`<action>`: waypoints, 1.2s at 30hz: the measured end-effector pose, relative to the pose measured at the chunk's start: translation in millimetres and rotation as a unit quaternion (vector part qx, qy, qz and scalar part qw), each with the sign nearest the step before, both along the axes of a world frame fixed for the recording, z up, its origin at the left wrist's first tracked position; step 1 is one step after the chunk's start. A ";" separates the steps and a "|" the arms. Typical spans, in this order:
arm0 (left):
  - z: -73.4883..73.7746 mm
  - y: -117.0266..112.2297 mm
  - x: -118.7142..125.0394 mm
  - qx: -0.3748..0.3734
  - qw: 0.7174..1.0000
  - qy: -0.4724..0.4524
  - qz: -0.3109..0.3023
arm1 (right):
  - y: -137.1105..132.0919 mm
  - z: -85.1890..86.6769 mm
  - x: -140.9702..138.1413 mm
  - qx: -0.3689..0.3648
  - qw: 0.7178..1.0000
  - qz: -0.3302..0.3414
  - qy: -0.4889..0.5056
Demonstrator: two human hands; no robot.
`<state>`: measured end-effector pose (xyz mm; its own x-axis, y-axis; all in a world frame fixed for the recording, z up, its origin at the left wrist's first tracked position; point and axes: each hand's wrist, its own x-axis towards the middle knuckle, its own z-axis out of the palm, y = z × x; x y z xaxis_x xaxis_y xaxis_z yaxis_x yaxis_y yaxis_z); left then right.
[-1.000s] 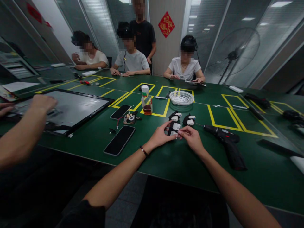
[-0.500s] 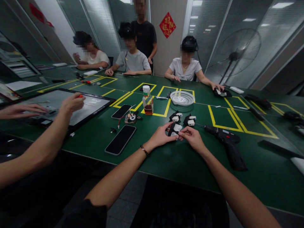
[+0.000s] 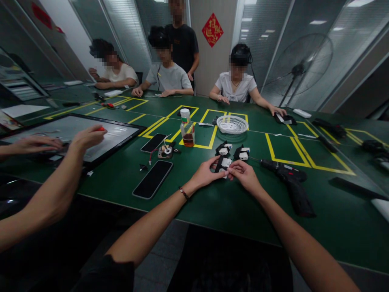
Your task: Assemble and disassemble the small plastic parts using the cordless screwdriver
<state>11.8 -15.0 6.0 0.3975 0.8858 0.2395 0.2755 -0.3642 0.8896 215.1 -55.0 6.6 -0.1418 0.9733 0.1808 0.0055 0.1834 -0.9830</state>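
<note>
Here, your left hand (image 3: 206,175) and right hand (image 3: 245,175) both pinched one black-and-white part (image 3: 225,163) | black drill (image 3: 291,181) lay right of grip.

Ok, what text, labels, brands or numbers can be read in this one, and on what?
No text here is clear enough to quote.
Red diamond wall sign: gold characters, too blurred to read.
Bottle: coloured label band near the neck, too small to read.
Black-and-white part held between left hand and right hand: no print visible.
Power drill: no brand legible.
</note>
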 end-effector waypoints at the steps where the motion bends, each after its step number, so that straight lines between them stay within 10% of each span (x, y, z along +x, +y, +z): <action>1: -0.9 0.9 0.3 -0.006 1.000 -0.010 -0.004 | -0.3 0.0 -0.2 -0.004 1.000 0.008 0.004; 36: -6.2 7.0 8.9 -0.125 0.977 -0.148 -0.085 | -6.4 4.3 -11.6 -0.031 0.997 -0.006 0.067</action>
<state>20.7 -8.0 -0.2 0.4899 0.8585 0.1516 -0.0530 -0.1442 0.9881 203.5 -61.4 10.9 -0.1084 0.9847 0.1365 -0.1244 0.1228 -0.9846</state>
